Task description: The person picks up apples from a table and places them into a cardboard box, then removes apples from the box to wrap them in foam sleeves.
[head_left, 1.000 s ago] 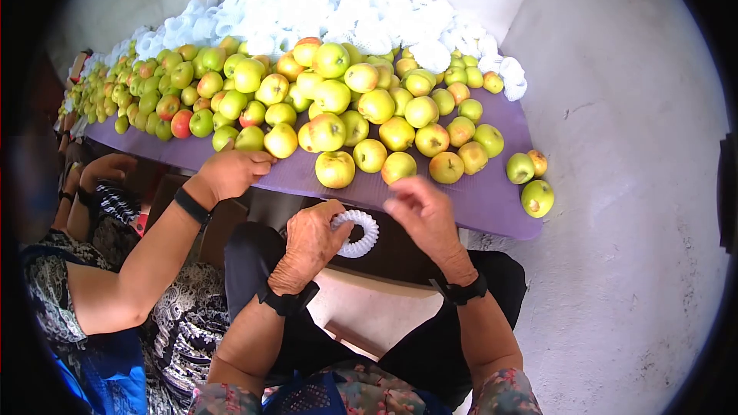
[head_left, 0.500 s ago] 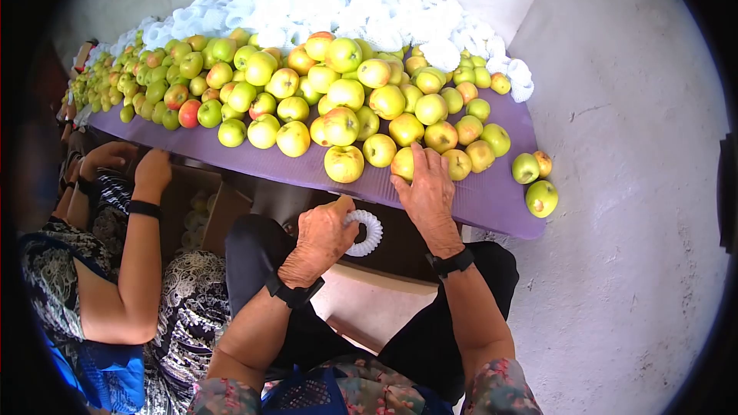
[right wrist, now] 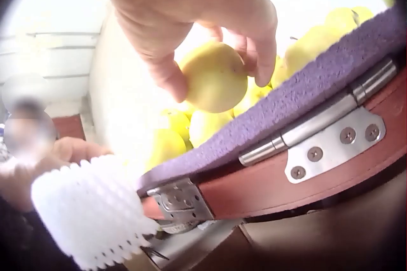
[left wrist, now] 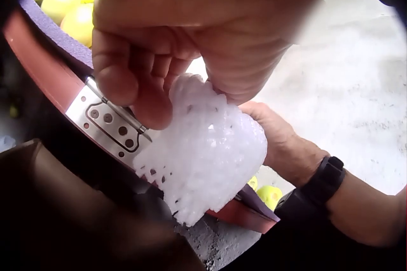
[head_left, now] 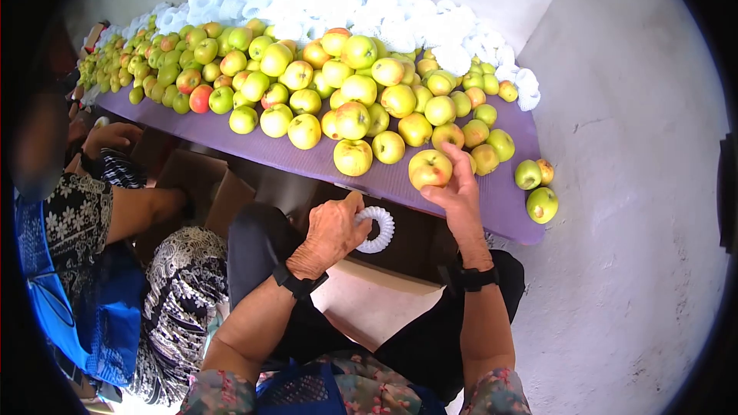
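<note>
My left hand (head_left: 332,227) pinches a white foam fruit net (head_left: 378,230) by its side, below the table's front edge. The net's ring-shaped opening faces up in the head view; in the left wrist view its ribbed foam sleeve (left wrist: 213,144) hangs beneath the thumb and fingers. My right hand (head_left: 463,196) grips a yellow-green apple (head_left: 430,169) between thumb and fingers, over the front edge of the purple-covered table (head_left: 307,165). In the right wrist view this apple (right wrist: 216,79) is held in front of other apples, with fingers on both sides of it.
A large heap of apples (head_left: 357,92) covers the table, with a pile of white foam nets (head_left: 330,4) behind it. A few apples (head_left: 542,205) lie at the right edge by the wall. On the left sits another person (head_left: 127,215), beside a cardboard box (head_left: 231,198).
My right hand reached to the front row of apples, took hold of one and drew it toward me. The left hand keeps the foam net. The neighbouring person's arm moved back from the table, lower.
</note>
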`<state>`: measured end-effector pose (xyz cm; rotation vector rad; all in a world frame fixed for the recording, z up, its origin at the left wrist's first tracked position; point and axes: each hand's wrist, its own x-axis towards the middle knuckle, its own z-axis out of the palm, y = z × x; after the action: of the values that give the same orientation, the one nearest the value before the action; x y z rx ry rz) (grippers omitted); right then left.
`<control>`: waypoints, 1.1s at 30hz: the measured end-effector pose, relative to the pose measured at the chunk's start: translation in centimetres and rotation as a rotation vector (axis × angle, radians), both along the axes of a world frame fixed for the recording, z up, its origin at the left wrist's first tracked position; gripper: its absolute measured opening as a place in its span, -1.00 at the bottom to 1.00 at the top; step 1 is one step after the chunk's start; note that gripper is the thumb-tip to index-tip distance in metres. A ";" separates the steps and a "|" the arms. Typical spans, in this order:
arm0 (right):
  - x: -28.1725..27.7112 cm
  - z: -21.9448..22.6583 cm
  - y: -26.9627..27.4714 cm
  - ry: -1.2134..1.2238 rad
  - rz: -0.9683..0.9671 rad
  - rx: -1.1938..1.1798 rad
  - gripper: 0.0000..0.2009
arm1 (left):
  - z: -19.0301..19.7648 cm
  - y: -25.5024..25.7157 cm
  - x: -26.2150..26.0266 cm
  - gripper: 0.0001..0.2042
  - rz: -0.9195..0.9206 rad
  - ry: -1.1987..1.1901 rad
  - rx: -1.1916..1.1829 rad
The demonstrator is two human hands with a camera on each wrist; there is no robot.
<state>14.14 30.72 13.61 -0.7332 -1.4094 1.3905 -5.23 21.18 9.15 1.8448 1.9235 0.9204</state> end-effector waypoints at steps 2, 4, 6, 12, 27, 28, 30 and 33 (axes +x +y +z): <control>0.9 0.2 -0.4 -0.005 0.083 -0.114 -0.26 | -0.2 0.2 0.3 -0.77 -0.019 0.011 0.001; 1.3 0.5 -0.9 -0.017 0.116 -0.127 -0.26 | -0.2 0.4 0.7 -0.76 -0.014 -0.023 0.002; 1.2 0.6 -1.6 0.004 0.182 -0.157 -0.26 | -0.3 0.6 1.0 -0.75 -0.029 -0.032 -0.028; -0.5 -0.5 -3.4 -0.217 0.306 0.035 -0.28 | -1.3 1.5 1.6 -0.68 -0.044 0.003 -0.050; -0.7 -1.3 -3.6 -0.258 0.334 -0.033 -0.27 | -1.0 1.1 -0.5 -0.79 -0.160 -0.776 -0.272; -0.6 -1.2 -3.7 -0.256 0.343 -0.029 -0.26 | -0.5 0.8 -0.4 -0.80 -0.156 -0.769 -0.263; -0.4 -1.1 -3.7 -0.251 0.355 -0.021 -0.25 | -0.5 0.6 -0.5 -0.81 -0.148 -0.793 -0.260; -0.2 -1.0 -3.8 -0.253 0.349 -0.011 -0.25 | -0.9 0.7 -1.1 -0.82 -0.155 -0.877 -0.279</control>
<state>13.95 26.92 12.56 -0.7119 -1.7951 1.6143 -6.33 21.89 8.28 1.1158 1.2580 1.0895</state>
